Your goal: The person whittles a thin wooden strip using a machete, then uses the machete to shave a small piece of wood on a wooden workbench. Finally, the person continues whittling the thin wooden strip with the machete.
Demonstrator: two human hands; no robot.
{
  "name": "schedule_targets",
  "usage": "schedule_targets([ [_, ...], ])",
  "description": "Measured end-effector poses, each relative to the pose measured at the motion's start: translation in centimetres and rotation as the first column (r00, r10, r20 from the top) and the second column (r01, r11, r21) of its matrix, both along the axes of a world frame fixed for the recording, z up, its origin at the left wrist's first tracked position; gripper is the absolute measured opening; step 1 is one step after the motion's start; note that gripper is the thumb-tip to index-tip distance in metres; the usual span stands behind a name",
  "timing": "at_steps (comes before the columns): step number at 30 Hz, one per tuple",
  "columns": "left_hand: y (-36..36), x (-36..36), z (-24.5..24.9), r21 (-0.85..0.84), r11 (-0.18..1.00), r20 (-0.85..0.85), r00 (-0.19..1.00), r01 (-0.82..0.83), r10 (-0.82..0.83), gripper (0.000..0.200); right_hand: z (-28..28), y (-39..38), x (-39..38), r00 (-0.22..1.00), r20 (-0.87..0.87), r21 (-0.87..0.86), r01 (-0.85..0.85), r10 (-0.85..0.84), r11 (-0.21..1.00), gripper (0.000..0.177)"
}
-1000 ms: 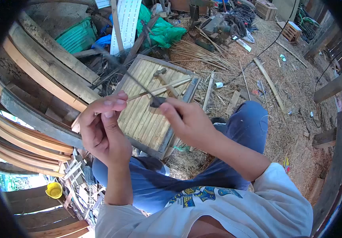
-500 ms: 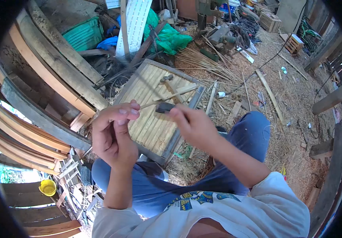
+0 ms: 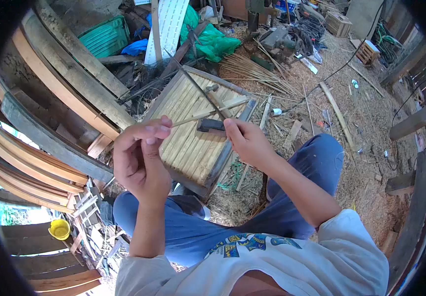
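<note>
My left hand (image 3: 143, 160) is closed, with thumb and fingertips pinching one end of a thin bamboo or wood strip (image 3: 186, 120). The strip reaches to the right over the slatted wooden panel (image 3: 186, 159). My right hand (image 3: 246, 143) is wrapped round the hidden handle of a long-bladed knife (image 3: 193, 77). Its narrow dark blade points up and away to the left, crossing near the strip's far end. Just left of my right hand is a dark block (image 3: 210, 126). A hammer (image 3: 212, 89) lies on the panel, partly behind the blade.
Curved wooden boards (image 3: 70, 69) stand along the left. A bundle of thin sticks (image 3: 260, 73) lies on the shaving-covered floor beyond the panel. A green plastic sheet (image 3: 218, 47) lies at the back, and a yellow bucket (image 3: 59, 229) sits at lower left.
My right hand has moved slightly right, and the knife blade, blurred before, now shows clearly pointing up and left. My left hand stays nearly in place, pinching the strip.
</note>
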State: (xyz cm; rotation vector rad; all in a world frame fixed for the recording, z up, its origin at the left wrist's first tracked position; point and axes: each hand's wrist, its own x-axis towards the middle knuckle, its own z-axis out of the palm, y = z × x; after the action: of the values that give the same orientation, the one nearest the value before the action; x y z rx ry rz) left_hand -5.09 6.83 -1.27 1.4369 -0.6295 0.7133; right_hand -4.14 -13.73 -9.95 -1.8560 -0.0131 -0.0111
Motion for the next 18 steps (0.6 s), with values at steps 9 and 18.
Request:
schedule_targets([
  [9, -0.5, 0.4, -0.5, -0.022, 0.997, 0.076, 0.994, 0.077, -0.075, 0.005, 0.9, 0.4, -1.7, 0.960, 0.278, -0.166, 0.009, 0.038, 0.986, 0.038],
  [18, -0.5, 0.5, 0.0, -0.021, 0.996, 0.071, 0.993, 0.092, -0.090, 0.005, 1.4, -0.6, -1.4, 0.990, 0.131, -0.094, -0.033, 0.045, 0.995, 0.036],
])
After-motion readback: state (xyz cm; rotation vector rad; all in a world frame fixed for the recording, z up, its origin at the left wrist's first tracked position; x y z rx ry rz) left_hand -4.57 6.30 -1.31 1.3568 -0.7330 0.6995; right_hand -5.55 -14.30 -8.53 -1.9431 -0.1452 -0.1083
